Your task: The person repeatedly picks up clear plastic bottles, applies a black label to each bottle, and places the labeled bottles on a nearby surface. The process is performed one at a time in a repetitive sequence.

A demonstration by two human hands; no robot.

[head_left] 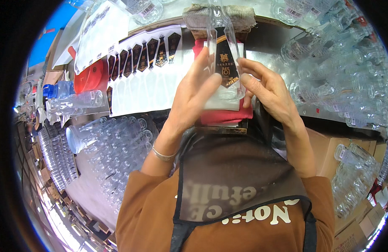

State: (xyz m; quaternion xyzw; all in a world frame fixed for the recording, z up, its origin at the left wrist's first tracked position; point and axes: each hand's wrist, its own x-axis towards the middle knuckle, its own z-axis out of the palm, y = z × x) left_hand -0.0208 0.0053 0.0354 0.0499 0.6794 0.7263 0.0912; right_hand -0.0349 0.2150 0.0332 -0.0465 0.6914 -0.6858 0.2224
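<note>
A clear glass bottle [219, 19] lies in front of me, its neck pointing away. On its upper face is a black pointed label [226, 59] with gold lettering. My left hand [193, 93] closes on the bottle's left side, the slightly blurred thumb at the label's lower edge and the fingers stretched along the glass. From the right, my right hand [268, 89] grips the bottle near its base with thumb and bent fingers. Beneath the bottle are a white sheet and a red cloth [229, 116]. A folded greyish cloth [195, 17] lies under the neck.
To the left lies a white label sheet [143, 94] with a row of black labels. A red round object [91, 77] and a glass bottle [76, 102] are beyond it. Many clear bottles [341, 75] crowd the right; more bottles [118, 145] stand lower left. Cardboard boxes [322, 147] are lower right.
</note>
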